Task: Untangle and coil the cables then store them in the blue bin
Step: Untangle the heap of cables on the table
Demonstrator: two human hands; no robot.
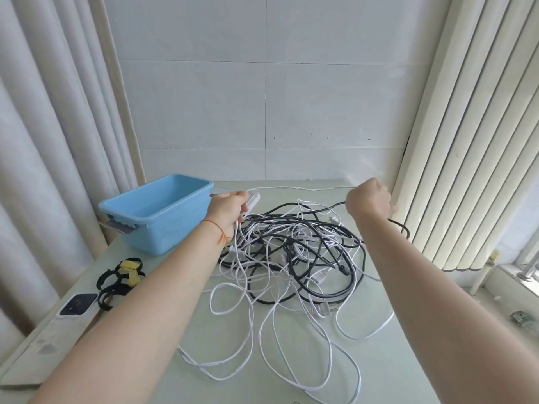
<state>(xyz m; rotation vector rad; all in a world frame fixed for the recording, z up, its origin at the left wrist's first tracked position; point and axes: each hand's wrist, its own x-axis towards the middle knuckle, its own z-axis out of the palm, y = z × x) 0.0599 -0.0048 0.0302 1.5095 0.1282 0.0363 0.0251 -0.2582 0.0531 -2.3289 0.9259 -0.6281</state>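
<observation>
A tangle of white and black cables [294, 252] lies in the middle of the pale green table [163, 339]. My left hand [226, 207] grips a white plug end, raised above the left side of the pile and close to the blue bin [157, 212]. A thin white cable [300, 188] runs taut from that plug to my right hand [369, 199], which is closed in a fist around it near the table's far right. The blue bin stands at the far left and shows nothing inside.
Black cable ties with yellow tags [121, 277] lie left of the pile. A phone [78, 305] rests near the left edge. Curtains [43, 170] hang at the left, vertical blinds [466, 141] at the right, and a tiled wall closes the back.
</observation>
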